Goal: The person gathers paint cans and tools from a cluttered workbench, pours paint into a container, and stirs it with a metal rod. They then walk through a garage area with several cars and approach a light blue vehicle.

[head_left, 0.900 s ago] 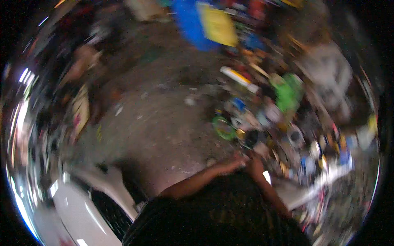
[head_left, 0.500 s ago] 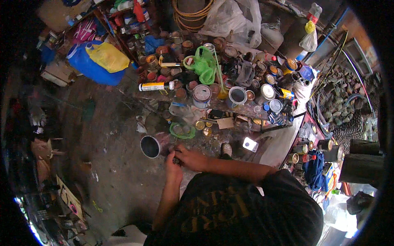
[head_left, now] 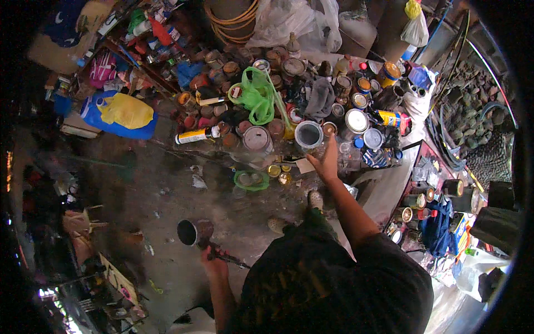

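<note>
In my left hand [head_left: 216, 266] is what looks like a spray gun [head_left: 231, 258] with an open grey cup [head_left: 188, 232], dark inside, low over the floor. The fingers are wrapped round its dark body. My right hand [head_left: 326, 162] reaches forward to the cluttered bench, thumb and fingers spread. It is at the near right side of an open can of grey paint [head_left: 308, 135]; whether it touches the can I cannot tell. A small round tin [head_left: 330, 128] stands by its fingertips. A lidded can [head_left: 257, 139] sits left of the grey one.
Many cans and jars crowd the bench, with a green plastic bag [head_left: 258, 97] and a white-lidded can [head_left: 356, 121] among them. Small tins [head_left: 273, 170] lie below the near edge. A blue container [head_left: 89, 114] under a yellow bag [head_left: 127, 111] stands at left. My shoe [head_left: 315, 199] is below.
My right hand has left the spray gun and stretched forward to the grey paint can. My left hand has moved down and left with the gun. The view has shifted.
</note>
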`<state>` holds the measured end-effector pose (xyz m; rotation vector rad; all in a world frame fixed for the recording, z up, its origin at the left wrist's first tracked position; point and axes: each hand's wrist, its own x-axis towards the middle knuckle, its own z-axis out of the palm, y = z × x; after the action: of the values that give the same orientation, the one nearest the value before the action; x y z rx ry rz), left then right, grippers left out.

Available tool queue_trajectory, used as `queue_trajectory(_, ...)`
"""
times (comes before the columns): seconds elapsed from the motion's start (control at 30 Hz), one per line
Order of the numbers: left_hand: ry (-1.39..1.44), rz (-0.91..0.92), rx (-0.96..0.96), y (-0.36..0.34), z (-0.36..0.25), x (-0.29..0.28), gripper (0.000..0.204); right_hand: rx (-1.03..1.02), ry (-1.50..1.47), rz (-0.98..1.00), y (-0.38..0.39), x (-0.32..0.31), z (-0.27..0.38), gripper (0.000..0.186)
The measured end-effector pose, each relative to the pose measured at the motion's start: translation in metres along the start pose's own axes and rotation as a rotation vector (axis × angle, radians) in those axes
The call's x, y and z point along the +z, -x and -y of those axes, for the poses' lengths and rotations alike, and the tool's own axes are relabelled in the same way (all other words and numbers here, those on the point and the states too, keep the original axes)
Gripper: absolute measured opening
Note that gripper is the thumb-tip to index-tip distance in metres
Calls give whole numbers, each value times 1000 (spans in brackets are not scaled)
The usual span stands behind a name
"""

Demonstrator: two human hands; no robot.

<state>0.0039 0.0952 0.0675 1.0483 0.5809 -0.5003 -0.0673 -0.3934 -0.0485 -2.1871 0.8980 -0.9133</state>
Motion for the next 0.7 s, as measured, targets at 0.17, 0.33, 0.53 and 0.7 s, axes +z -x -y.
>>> queue_trajectory(0.17,-97,-51,-51,25,-3,-14,18,-6,-189,-27,-22,39,-18,120)
queue_trajectory(0.33,-93,-142,-50,43,9,-14,19,67,-251,4,-33,44,-11,119)
queue_trajectory(0.53,-156,-111,-61,33,30,19,20,-107,-306,231,8,5,21,118)
queue_trajectory(0.7,-149,41,3,14,46,20,18,-63,-311,174,2,-72,27,114)
